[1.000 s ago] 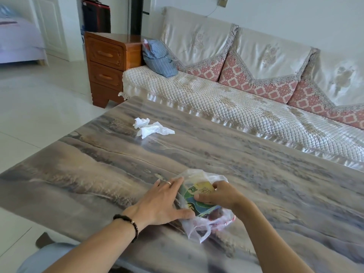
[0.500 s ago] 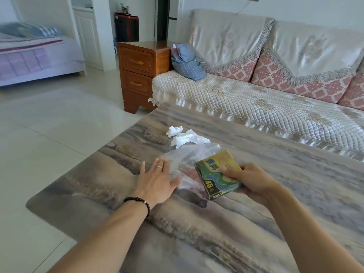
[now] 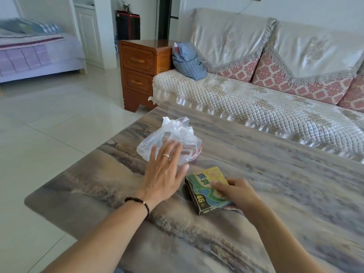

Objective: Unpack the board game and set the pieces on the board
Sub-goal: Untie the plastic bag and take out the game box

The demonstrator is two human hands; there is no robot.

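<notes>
Box (image 3: pixel 208 189) is out of the bag (image 3: pixel 173 142), still closed: right hand (image 3: pixel 236 192) grips it, left hand (image 3: pixel 165 170) is flat, open and empty. No board yet.

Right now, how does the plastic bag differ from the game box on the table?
The plastic bag is clear, crumpled and shapeless; the game box is flat, firm, and printed green and yellow. The bag lies farther away, under the open left hand; the box lies nearer, gripped by the right hand. Both rest on the table.
</notes>
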